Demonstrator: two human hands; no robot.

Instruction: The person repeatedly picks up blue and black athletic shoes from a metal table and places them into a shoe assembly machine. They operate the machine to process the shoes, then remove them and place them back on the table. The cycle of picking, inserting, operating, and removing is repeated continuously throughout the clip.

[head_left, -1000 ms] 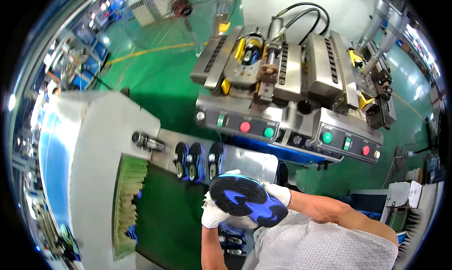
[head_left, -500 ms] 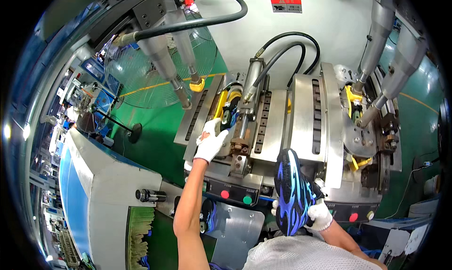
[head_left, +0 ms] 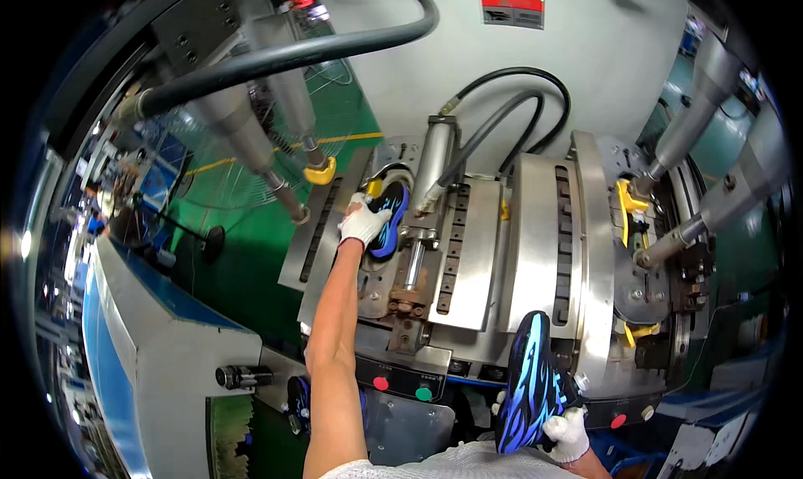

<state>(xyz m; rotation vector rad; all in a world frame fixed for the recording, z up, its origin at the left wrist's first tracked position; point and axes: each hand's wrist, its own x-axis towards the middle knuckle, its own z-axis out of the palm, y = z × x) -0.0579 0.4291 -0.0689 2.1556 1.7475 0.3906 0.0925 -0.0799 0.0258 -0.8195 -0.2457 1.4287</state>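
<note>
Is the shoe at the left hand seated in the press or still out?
In: the shoe lies in the press cradle under the left hand.

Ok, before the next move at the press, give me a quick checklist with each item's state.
1. Left hand on the blue-and-black shoe in the left station: ok, gloved hand rests on it.
2. That shoe fully seated: cannot tell, the hand covers part of it.
3. Right hand gripping the second shoe, sole up: ok.
4. Right station free of a shoe: ok, bare metal plates show.
5. Left forearm out of the machine: not ok, it reaches across the front panel.
</note>
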